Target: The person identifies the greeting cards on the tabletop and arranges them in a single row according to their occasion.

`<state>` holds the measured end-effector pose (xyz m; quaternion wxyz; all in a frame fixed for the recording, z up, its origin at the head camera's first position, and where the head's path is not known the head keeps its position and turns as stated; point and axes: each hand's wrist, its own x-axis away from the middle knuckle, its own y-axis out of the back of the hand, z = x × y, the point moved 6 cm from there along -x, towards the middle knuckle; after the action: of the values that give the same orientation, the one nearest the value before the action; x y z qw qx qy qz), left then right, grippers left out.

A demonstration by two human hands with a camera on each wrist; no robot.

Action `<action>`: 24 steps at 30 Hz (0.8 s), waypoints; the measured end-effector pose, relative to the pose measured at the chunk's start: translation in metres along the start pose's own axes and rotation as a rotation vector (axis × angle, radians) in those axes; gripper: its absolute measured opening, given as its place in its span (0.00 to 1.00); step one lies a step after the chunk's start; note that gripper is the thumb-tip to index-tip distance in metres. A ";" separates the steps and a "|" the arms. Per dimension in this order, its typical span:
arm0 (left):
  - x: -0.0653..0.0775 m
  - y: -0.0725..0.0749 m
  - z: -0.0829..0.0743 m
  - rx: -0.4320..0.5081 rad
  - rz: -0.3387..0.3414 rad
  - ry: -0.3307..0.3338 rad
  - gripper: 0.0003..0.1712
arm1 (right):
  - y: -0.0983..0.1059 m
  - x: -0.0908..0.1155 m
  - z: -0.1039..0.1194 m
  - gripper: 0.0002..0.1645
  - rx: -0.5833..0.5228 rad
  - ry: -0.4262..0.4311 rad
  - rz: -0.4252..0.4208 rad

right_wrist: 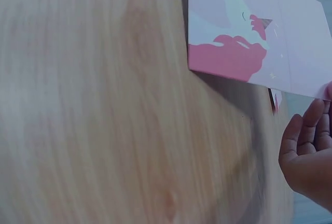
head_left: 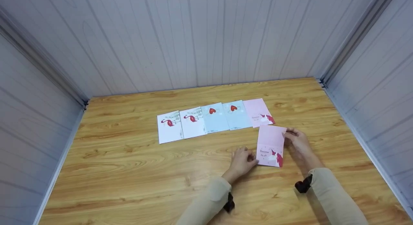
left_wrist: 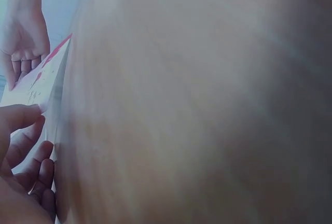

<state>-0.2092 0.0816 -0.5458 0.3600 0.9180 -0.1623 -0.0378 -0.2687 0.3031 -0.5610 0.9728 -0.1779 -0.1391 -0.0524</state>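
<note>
A pink greeting card [head_left: 270, 138] with a white unicorn with a red mane is held slightly above the wooden table. My left hand [head_left: 240, 162] pinches its lower left corner, and the thumb lies on the printed face in the left wrist view. At the upper right edge, my right hand [head_left: 299, 143] pinches the same card between thumb and fingers. Seen from the right wrist, the card [right_wrist: 290, 42] tilts up from the table, casting a shadow. A second pink unicorn card [head_left: 253, 107] lies flat just behind it.
Left of the flat pink card, two light blue heart cards [head_left: 215, 122] and two white flamingo cards [head_left: 193, 130] form a slanting row on the wooden table [head_left: 129, 176]. Pale panel walls [head_left: 206, 41] enclose the table at the back and both sides.
</note>
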 end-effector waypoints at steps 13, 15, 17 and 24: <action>0.004 0.000 -0.007 0.093 0.039 -0.022 0.06 | -0.005 0.008 0.013 0.15 0.049 0.020 0.019; 0.004 0.000 -0.008 0.112 0.032 -0.022 0.06 | -0.002 0.006 0.012 0.14 0.064 0.017 0.010; 0.004 0.001 -0.008 0.138 0.023 -0.024 0.07 | -0.001 0.004 0.012 0.13 0.089 0.024 0.011; 0.003 0.001 -0.007 0.334 -0.015 0.069 0.06 | -0.002 0.005 0.004 0.12 -0.002 0.055 0.038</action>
<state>-0.2052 0.0844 -0.5404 0.2073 0.9670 -0.1472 0.0186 -0.2650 0.3025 -0.5547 0.9769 -0.1799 -0.1087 -0.0389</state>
